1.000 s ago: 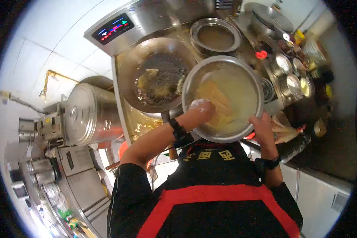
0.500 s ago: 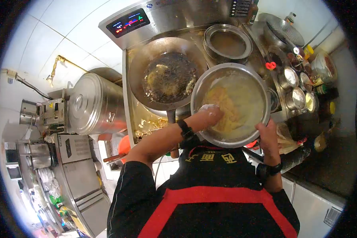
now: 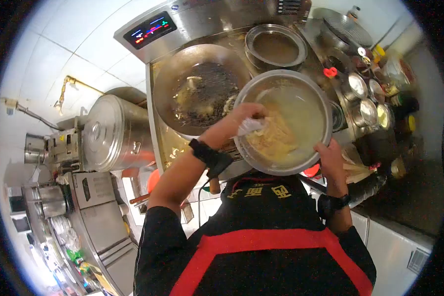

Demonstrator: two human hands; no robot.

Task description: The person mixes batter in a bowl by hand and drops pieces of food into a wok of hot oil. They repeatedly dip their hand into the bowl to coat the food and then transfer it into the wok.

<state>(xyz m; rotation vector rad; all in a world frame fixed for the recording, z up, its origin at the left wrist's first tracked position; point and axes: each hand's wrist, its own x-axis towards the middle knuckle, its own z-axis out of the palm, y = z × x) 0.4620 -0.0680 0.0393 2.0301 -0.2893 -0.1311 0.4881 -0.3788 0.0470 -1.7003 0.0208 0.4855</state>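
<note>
A large metal bowl (image 3: 325,106) holds pale liquid and a heap of yellowish battered pieces (image 3: 276,138). My left hand (image 3: 251,116) is over the bowl's left side, fingers curled down with something whitish and blurred at them; what it is I cannot make out. At the lower right rim, my right hand (image 3: 329,154) grips the bowl, thumb on the edge. Left of the bowl stands a wok (image 3: 165,81) with dark oil, a light piece floating in it and another near its right side, partly behind my left hand.
A round pan (image 3: 276,48) of brownish liquid sits behind the bowl. Seasoning containers (image 3: 366,112) line the right side, near a perforated metal strainer (image 3: 348,30). A big lidded pot (image 3: 103,133) stands left of the stove. The lit control panel (image 3: 150,31) is at the back.
My left hand has risen from the mixture toward the bowl's upper left rim, nearer the wok. My right hand still holds the bowl's rim.
</note>
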